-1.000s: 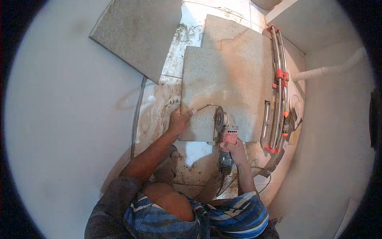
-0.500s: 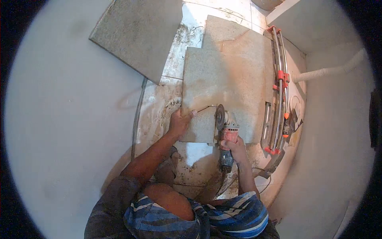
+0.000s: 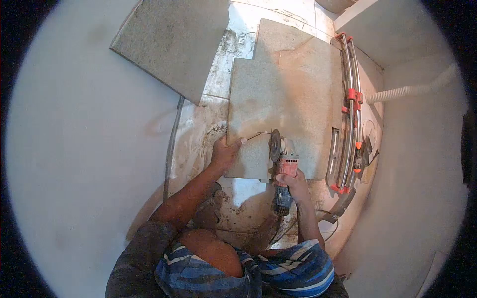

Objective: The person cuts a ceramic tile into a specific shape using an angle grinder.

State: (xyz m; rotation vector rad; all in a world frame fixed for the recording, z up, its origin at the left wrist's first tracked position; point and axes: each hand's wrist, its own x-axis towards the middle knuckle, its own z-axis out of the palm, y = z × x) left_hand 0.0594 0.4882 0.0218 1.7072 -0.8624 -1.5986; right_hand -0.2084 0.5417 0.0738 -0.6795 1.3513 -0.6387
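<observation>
A large grey stone-look tile (image 3: pixel 258 94) lies flat on the floor in front of me. My left hand (image 3: pixel 226 154) is closed at its left edge, with the thumb on top. A thin dark line runs over the tile from the thumb tip toward the grinder's disc. My right hand (image 3: pixel 293 184) is wrapped around the red and black body of an angle grinder (image 3: pixel 287 168). The grinder points away from me, its disc (image 3: pixel 275 144) upright at the tile's surface, beside a narrow strip near the front edge.
Another tile (image 3: pixel 293 42) lies behind. A further grey tile (image 3: pixel 174 44) leans at the left wall. A manual tile cutter (image 3: pixel 352 109) with red fittings and metal rails stands along the right. A ribbed white hose (image 3: pixel 392 94) comes off the right wall. A cable (image 3: pixel 171 144) runs at left.
Almost nothing differs. The view has shifted very slightly; both hands and the grinder keep their places on the tile.
</observation>
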